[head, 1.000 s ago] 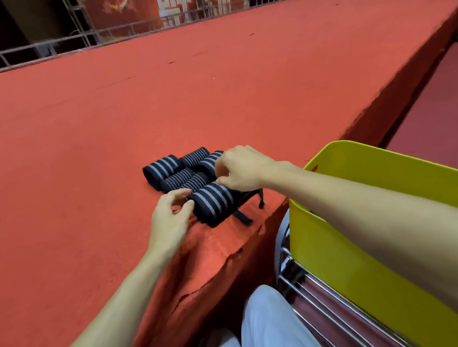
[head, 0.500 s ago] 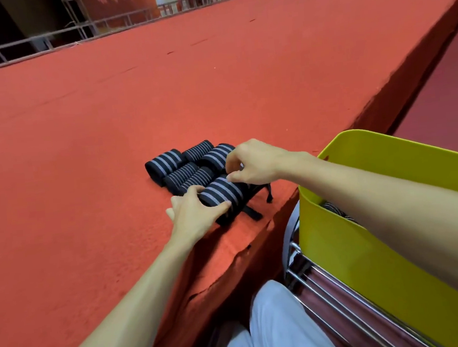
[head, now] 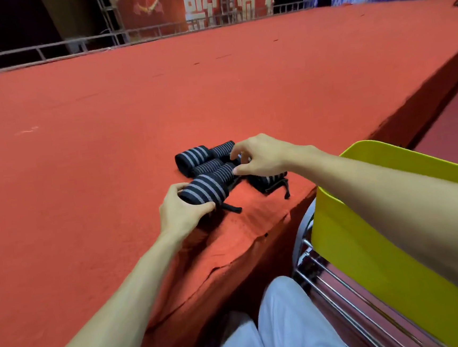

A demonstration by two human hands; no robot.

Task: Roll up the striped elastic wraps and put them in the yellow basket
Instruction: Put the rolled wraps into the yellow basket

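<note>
Near the front edge of the surface (head: 88,163), the left hand (head: 183,213) grips one roll (head: 207,189) round its nearer end, thumb on the front side and fingers behind it. A thin black strap (head: 232,208) trails out from beneath onto the surface.

The other wraps (head: 193,156) lie touching one another just beyond it, farther from the edge. The right hand (head: 262,156) hangs over them with index and thumb curved toward a roll below; whether it has a pinch on anything I cannot tell (the fingertips hide the contact).

I judge these to be light, soft and springy: elastic cloth that gives under the fingers and tends to unwind if the free end is let loose. The best hold is probably round the middle of the roll, across the stripes, with the loose end trapped under the thumb.

Off the front edge to the right stands the basket (head: 368,260), open side up and close by the right forearm.
</note>
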